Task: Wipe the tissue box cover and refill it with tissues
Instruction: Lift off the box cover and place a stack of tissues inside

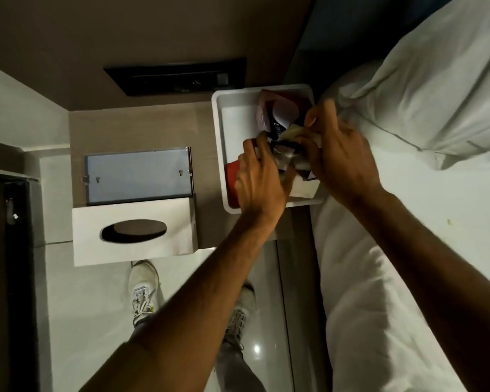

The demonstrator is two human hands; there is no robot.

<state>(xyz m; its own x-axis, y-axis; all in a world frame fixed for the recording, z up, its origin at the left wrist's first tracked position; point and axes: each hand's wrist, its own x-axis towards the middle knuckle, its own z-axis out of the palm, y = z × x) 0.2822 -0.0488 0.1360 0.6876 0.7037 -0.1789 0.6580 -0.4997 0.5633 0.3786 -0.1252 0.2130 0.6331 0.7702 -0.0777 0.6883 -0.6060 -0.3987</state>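
A white tissue box cover [133,230] with a dark oval slot stands on the bedside table, its grey back plate [137,176] flipped open behind it. To its right sits a white tray [224,131] holding a red and dark tissue packet [277,117]. Both hands are over the tray. My left hand [259,176] grips the packet's lower part. My right hand [343,154] pinches its crumpled wrapper near the tray's right side. The inside of the cover is hidden.
A beige bedside table [130,128] carries the cover and tray. A black wall panel [176,76] sits behind. A bed with white sheets and a pillow [425,89] lies at right. My shoes [143,290] stand on the glossy floor below.
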